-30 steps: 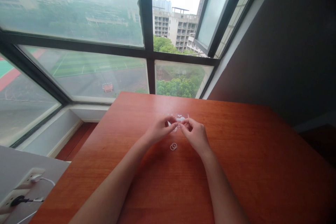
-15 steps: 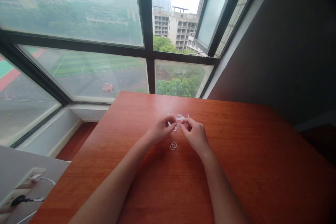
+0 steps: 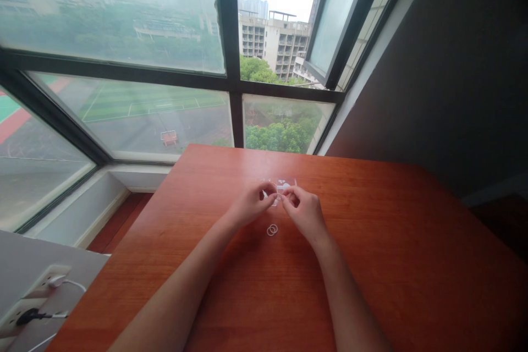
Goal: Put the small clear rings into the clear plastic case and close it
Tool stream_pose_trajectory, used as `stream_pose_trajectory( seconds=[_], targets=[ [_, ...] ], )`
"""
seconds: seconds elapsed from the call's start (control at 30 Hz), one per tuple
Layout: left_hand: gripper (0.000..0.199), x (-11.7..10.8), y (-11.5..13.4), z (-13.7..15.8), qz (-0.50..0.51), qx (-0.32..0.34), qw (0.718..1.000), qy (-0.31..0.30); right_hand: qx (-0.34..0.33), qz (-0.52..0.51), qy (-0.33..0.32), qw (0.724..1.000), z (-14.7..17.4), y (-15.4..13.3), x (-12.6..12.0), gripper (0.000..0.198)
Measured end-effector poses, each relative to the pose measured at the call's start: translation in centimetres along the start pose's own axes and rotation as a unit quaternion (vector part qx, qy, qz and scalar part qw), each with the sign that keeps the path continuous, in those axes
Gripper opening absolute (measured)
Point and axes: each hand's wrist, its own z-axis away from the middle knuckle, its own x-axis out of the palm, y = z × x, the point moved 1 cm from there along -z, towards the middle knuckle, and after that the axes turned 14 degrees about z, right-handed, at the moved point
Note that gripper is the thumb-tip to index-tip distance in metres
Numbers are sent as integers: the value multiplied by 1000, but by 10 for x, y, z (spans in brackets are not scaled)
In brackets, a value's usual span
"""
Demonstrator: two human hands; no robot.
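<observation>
Thumb and fingertips of my left hand (image 3: 252,202) are pinched together over the middle of the far part of the table. Facing it, my right hand (image 3: 302,204) is also closed in a pinch. Between the fingertips is a thin, small white ring (image 3: 279,196), partly covered by the fingers. Two white rings (image 3: 272,230) lie overlapping on the wood just below the hands. Behind the fingers is a flat clear plastic piece (image 3: 285,183) with white patches; the hands hide much of it, and I cannot tell whether they touch it.
The reddish-brown wooden table (image 3: 396,242) stretches widely to the right. Beyond its far edge stand dark-framed windows (image 3: 235,85), one pane swung open. At the lower left, plugs and cords sit in a wall socket (image 3: 28,300). A dark wall (image 3: 429,82) rises on the right.
The fingertips have drawn very slightly closer, the right hand shifting a little left. The rings on the table have stayed in place.
</observation>
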Motion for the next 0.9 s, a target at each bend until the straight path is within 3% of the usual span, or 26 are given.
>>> stream_pose_trajectory(
  seconds=[0.27, 0.57, 0.73, 0.9],
  targets=[
    [10, -5, -11, 1, -81, 5, 995, 61, 3, 12, -3, 1000, 0, 1, 0, 13],
    [15, -13, -14, 0, -97, 2, 993, 71, 0, 27, -26, 999, 0, 4, 1, 13],
    [16, -14, -15, 0, -89, 3, 994, 67, -29, 16, -113, 993, 3, 4, -1, 15],
    [17, -14, -15, 0, -82, -4, 995, 64, -82, -20, -254, 964, 11, 1, -2, 13]
  ],
)
